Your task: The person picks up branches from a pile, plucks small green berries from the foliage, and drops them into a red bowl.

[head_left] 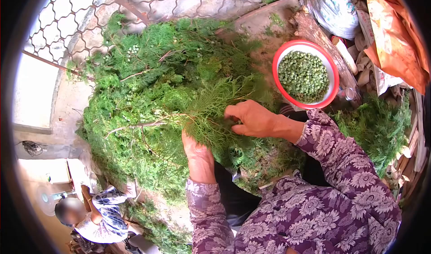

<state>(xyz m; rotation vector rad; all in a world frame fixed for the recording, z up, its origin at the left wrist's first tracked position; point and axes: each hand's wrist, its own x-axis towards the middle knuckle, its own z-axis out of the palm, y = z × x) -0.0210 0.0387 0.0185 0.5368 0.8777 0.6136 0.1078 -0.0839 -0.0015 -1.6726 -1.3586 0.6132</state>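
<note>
A feathery green branch (pixel 208 103) lies across the middle, over a large heap of cut greenery (pixel 148 79). My left hand (pixel 196 153) is under the branch, its fingers wrapped round the stem and partly hidden by leaves. To the right, my right hand (pixel 253 118) is at the branch's foliage with thumb and fingers curled together; what lies between the fingertips is too small to make out. A red-rimmed white basin (pixel 336 74) holding many small green cones (pixel 303 76) sits beyond my right hand.
Wire mesh (pixel 179 0) runs along the top. Sacks (pixel 332 11), orange sheeting (pixel 395 34) and a log (pixel 314 31) are at the upper right. More greenery (pixel 377 128) lies at the right. Another person (pixel 103 218) sits at the lower left near a fan (pixel 47 199).
</note>
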